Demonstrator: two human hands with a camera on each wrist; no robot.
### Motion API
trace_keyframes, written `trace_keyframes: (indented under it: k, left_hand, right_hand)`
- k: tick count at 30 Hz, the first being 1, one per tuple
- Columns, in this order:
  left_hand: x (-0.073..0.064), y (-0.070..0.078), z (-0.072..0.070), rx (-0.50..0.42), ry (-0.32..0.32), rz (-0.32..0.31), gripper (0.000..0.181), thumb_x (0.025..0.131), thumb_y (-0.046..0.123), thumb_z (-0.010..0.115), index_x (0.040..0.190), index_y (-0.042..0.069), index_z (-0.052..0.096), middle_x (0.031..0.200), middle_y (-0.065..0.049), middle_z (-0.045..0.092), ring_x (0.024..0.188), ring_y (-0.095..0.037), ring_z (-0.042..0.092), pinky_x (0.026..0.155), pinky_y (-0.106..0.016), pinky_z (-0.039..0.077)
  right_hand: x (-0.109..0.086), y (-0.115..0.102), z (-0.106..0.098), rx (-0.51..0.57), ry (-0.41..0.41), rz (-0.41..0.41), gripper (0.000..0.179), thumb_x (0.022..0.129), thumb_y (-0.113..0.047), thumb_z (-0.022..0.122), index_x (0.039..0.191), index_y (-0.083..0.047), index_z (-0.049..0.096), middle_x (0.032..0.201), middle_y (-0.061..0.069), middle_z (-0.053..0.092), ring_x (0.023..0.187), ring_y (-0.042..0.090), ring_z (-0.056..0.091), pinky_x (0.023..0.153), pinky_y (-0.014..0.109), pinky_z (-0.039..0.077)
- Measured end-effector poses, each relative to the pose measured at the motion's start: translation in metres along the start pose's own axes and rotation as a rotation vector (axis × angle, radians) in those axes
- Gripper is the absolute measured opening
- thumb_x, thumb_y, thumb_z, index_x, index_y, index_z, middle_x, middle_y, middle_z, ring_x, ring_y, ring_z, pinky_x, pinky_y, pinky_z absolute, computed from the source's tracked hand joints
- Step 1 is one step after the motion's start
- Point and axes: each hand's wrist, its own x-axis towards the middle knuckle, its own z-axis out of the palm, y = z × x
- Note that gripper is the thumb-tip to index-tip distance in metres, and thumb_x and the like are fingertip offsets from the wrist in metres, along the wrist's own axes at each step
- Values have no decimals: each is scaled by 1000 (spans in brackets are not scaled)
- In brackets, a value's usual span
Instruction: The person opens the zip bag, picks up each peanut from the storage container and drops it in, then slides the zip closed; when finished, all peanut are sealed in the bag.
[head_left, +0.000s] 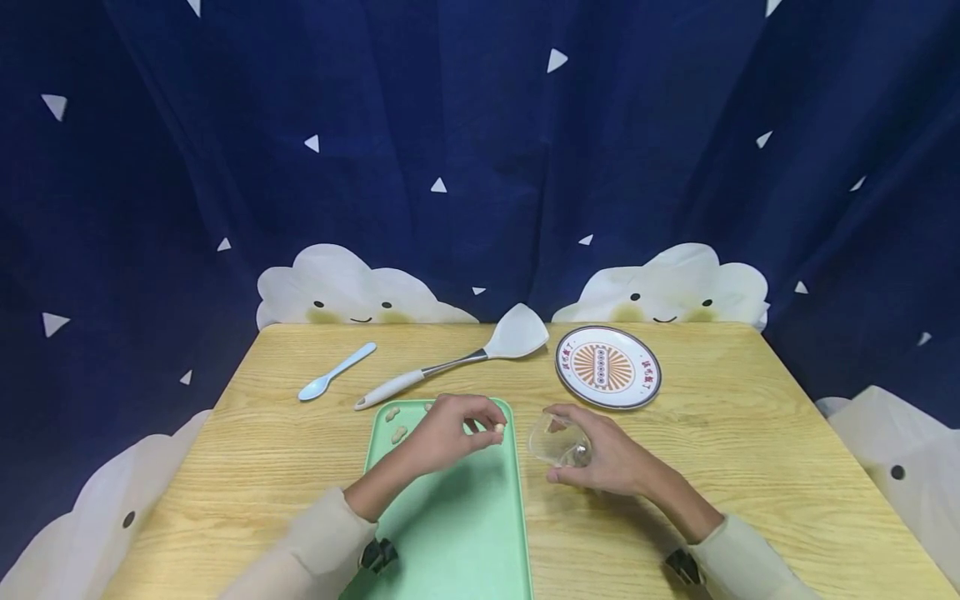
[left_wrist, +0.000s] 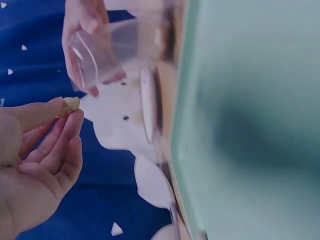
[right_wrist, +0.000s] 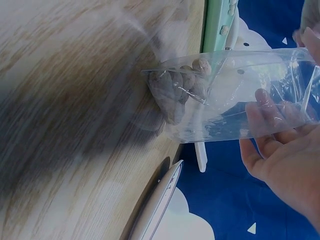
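Observation:
Between the thumb and fingertips of my left hand (head_left: 450,431), I pinch a peanut (left_wrist: 71,103), above the right side of the green tray (head_left: 457,533). My right hand (head_left: 609,452) holds a clear plastic bag (right_wrist: 227,105) just right of the tray, fingers and thumb around its sides near the mouth. Several peanuts (right_wrist: 187,82) lie at the bottom of the bag. The bag's opening faces up, close to the left hand. A few more peanuts (head_left: 399,434) rest at the tray's far left corner, partly behind the left hand.
A white spatula (head_left: 517,333) with a long handle lies behind the tray. Left of it is a light blue spoon (head_left: 337,372). A round printed plate (head_left: 643,371) sits at the back right of the wooden table (head_left: 750,450). Behind the table hangs a dark blue curtain (head_left: 480,108).

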Motion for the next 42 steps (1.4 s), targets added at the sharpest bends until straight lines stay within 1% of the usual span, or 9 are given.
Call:
trace_keyframes:
  k: [6,10,14,20,24,31,33,37,42]
  left_hand:
    - [19,14,18,-49,41,20,13,82,11,73,94,7,69,90,-3,72,79,-12,69,72,-25,55]
    - [26,18,27,-55,25,37,16,81,11,73,95,4,69,90,-5,72,79,-13,69,71,-23,54]
    - [28,20,30,-66,6,59,17,82,9,73,96,2,69,91,-7,72,80,-15,69,70,-20,52]
    - [24,17,28,-57,11,63,15,82,10,72,95,4,70,91,-9,72,80,-14,68,70,-23,54]
    - [19,13,23,-58,25,51,14,81,10,73,94,6,70,90,-7,72,79,-11,68,71,-24,54]
    - [6,-2,7,-46,53,15,13,82,12,72,94,12,70,91,-3,71,79,-8,67,71,-27,54]
    - [2,-9,0,-30,59,-7,13,82,13,72,95,13,70,92,-2,71,80,-7,66,71,-30,54]
    - [-11,-26,-15,16,62,-59,13,82,12,73,94,14,69,92,-2,71,80,-7,65,71,-30,53]
    - [-28,-49,-34,73,67,-121,13,81,12,73,93,14,70,92,-3,71,79,-7,64,68,-23,50]
  right_hand:
    - [1,0,0,-1,5,-5,79,70,-43,81,135,-15,45,114,-3,64,111,21,59,95,47,45]
    - [1,0,0,1,6,-10,78,71,-43,80,135,-15,46,115,-1,64,111,20,59,94,47,46]
    - [0,0,0,2,7,-12,78,70,-41,81,135,-15,46,116,0,64,111,21,59,94,47,46]
    - [0,1,0,-5,10,-14,79,70,-44,81,136,-16,45,115,-3,64,111,19,59,94,46,46]
    - [0,2,0,-2,7,-11,81,70,-48,79,136,-16,45,115,-4,64,112,19,59,95,46,46]
    - [0,2,0,-2,16,-1,81,70,-45,81,136,-15,46,115,-2,65,112,20,59,97,48,45]
    - [-1,2,-1,-5,21,1,81,69,-45,81,136,-15,46,114,-2,65,112,21,59,96,48,45]
    - [-1,3,-1,-1,22,-5,82,69,-49,79,136,-15,46,115,-2,64,112,21,59,97,48,45]
    - [-2,3,-1,2,16,-6,83,70,-53,78,136,-16,45,115,-2,64,112,20,59,97,47,45]
